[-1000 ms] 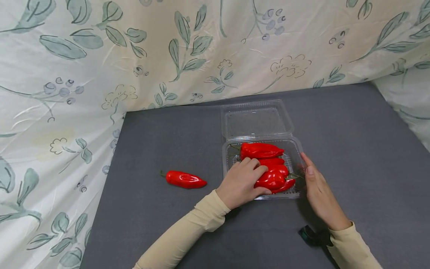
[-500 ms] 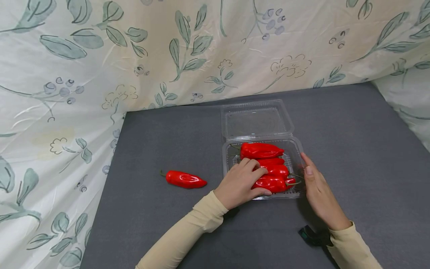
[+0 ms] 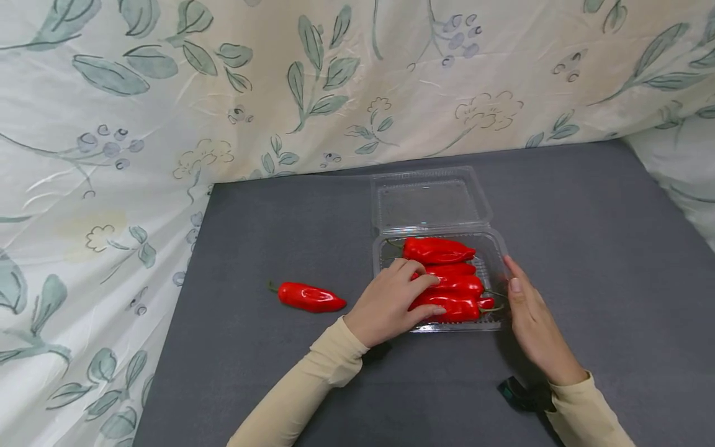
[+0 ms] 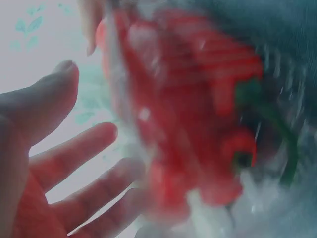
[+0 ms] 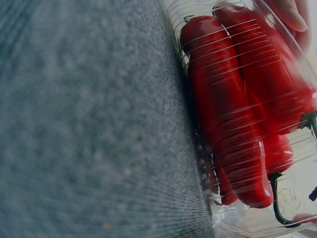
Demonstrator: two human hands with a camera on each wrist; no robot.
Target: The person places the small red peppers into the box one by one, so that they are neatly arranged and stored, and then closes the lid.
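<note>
A clear plastic hinged container holds several red peppers, seen blurred in the left wrist view. My left hand lies over their left ends. Its thumb and fingers are spread apart around the front pepper, touching it lightly if at all. My right hand rests against the container's right side with fingers straight. In the right wrist view, peppers lie side by side behind the ribbed clear wall, green stems at the lower end. Part of the peppers is hidden under my left hand.
The container's lid lies folded back, away from me. A single red pepper lies on the grey tabletop, left of the container. Patterned cloth hangs behind the table and along its left side.
My left hand has slid left along the front pepper and loosened around it. The front pepper turned and settled, its stem now at the right. My right hand stayed at the container's side.
</note>
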